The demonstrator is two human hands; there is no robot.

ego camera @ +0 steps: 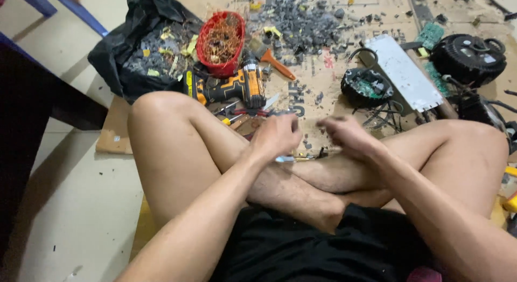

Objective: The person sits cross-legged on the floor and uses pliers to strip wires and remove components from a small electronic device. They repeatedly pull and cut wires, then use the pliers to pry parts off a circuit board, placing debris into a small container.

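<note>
While you sit cross-legged on the floor (81,206), your two hands meet above your crossed shins. Your left hand (277,135) is curled closed, and a thin tool (288,158) with a pale blue handle shows just under it; the picture is blurred, so I cannot tell for sure if the hand grips this tool or only covers it. Your right hand (347,134) is also curled and blurred from motion, and I cannot tell what it has hold of, if anything. The two hands are near each other but apart.

Just beyond your left knee lies a yellow and black cordless drill (231,86) on the cardboard sheet (318,72). Behind the drill stands a red basket (221,42) filled with copper-coloured wire, and beside it a black bag (132,56) holds grey scraps. A brush with an orange handle (277,62) lies near a heap of grey fragments (307,21). Further to your right you see a round black housing (366,87) with a green board inside, a white metal plate (409,72), and a black wheel (468,57).
</note>
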